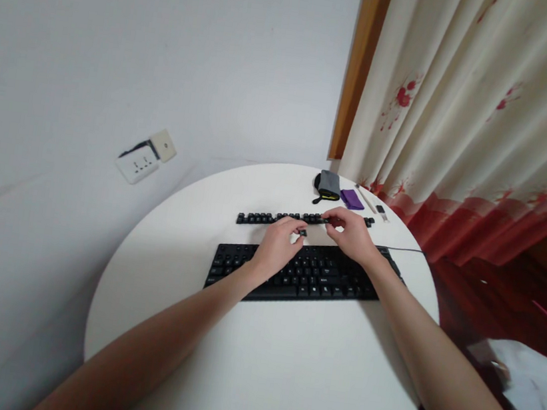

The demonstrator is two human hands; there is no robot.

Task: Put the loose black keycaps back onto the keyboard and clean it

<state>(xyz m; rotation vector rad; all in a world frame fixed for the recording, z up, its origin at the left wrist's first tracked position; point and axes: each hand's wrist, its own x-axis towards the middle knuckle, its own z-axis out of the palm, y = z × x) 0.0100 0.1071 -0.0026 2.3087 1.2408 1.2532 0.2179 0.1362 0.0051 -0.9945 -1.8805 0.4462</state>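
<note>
A black keyboard (292, 293) lies on the round white table, partly covered by my forearms. Behind it runs a row of loose black keycaps (258, 218). My left hand (279, 241) is over the keyboard's far edge and pinches a small black keycap (303, 232) between thumb and fingers. Farther right, my right hand (349, 232) has its thumb and index finger closed on a keycap (325, 220) at the row; whether it is lifted clear I cannot tell. The hand hides part of the row.
At the table's back right lie a grey and black cloth (329, 184), a purple cloth (352, 199), a thin brush-like stick (366, 198) and a small black-and-clear item (382, 212). A cable (406, 250) runs off the right edge. A wall and a curtain (416, 116) stand behind.
</note>
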